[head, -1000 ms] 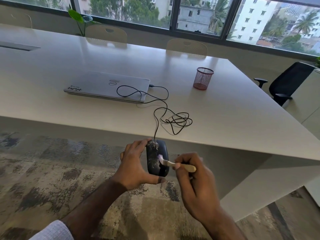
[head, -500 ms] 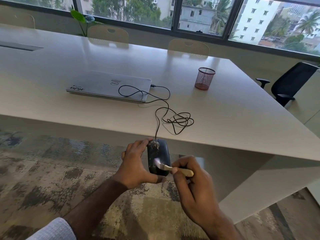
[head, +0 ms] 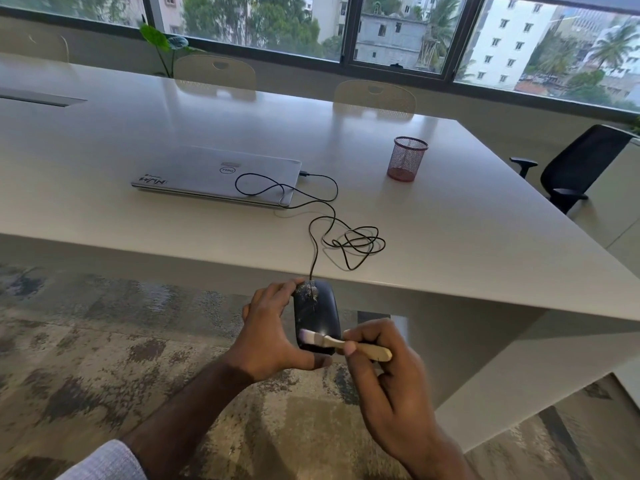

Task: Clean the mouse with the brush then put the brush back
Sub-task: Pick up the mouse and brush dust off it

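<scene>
Brush bristles on a black wired mouse held in front of the table edge.

The left hand (head: 273,341) grips the mouse (head: 316,315) off the table, fingers curled round its left side and the thumb pressed under its near end, so the hand is clamped on it. The right hand (head: 388,379) pinches the small wooden-handled brush (head: 346,344) between thumb and fingertips, bristles touching the mouse's near part (pale dusty specks show around the scroll wheel at the far end). The mouse cable (head: 346,240) runs up over the edge of the white table (head: 485,244), lies in loose coils, and ends plugged into the closed Dell laptop (head: 214,174). A red mesh pen holder (head: 408,159) stands upright, well apart to the laptop's right.
</scene>
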